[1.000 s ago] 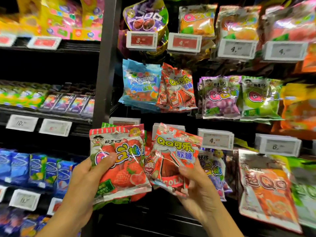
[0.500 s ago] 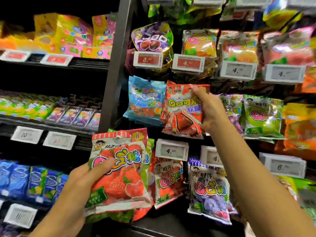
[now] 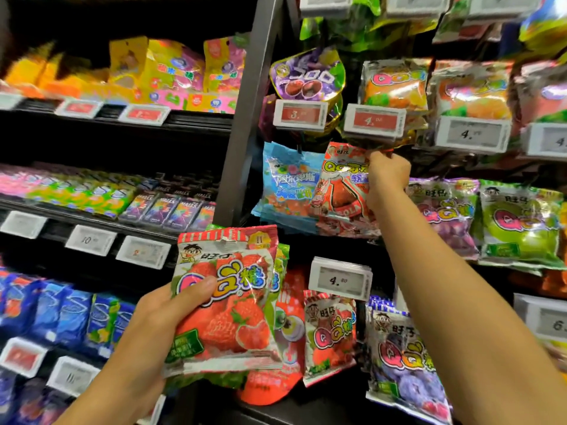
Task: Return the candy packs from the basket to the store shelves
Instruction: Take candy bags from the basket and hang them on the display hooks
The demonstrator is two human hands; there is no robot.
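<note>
My left hand [image 3: 159,326] grips a red strawberry candy pack [image 3: 224,305] low at the centre, thumb across its front; more packs with green edges sit behind it in the same grip. My right hand [image 3: 385,182] is raised to the middle peg row and pinches the top right of a red cola candy pack [image 3: 337,185], held against the hanging cola packs next to a blue candy pack [image 3: 285,185]. The basket is out of view.
Hanging packs fill the pegs: purple grape packs [image 3: 441,210], green apple packs [image 3: 521,222], orange packs [image 3: 395,84] above. Price tags [image 3: 339,279] jut out below each row. A dark upright post [image 3: 245,118] separates the left shelves of gum and boxed sweets [image 3: 171,207].
My right hand lifted the cola pack from beside the strawberry pack up to the cola peg and pushed it further in. My left hand stayed low with its packs. The view tilted upward.
</note>
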